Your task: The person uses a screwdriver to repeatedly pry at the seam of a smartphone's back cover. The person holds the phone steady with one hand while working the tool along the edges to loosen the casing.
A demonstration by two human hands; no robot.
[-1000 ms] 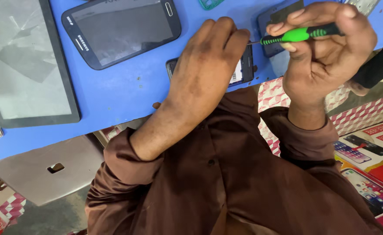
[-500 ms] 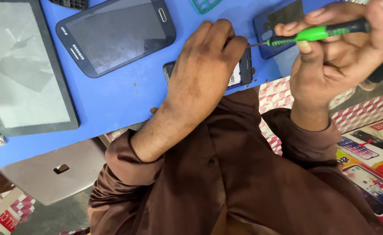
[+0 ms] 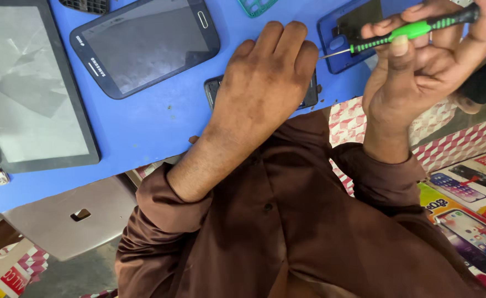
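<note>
Lifted slightly, right hand (image 3: 425, 72) pinches green screwdriver (image 3: 414, 28); left hand (image 3: 265, 83) presses flat on dark phone (image 3: 212, 88) atop blue worktable (image 3: 143, 121).

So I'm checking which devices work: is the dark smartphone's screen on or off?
Off: the dark smartphone lies face up on the blue table, its screen dark grey.

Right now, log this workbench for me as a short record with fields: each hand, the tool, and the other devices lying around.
left hand: pressed flat on a small dark phone, covering most of it
right hand: raised, gripping a green-handled screwdriver
screwdriver tip: beside the left fingertips, apart from the phone
surface: blue table
other devices: dark smartphone; tablet with cracked glass; blue phone shell
below table: grey stool
</note>
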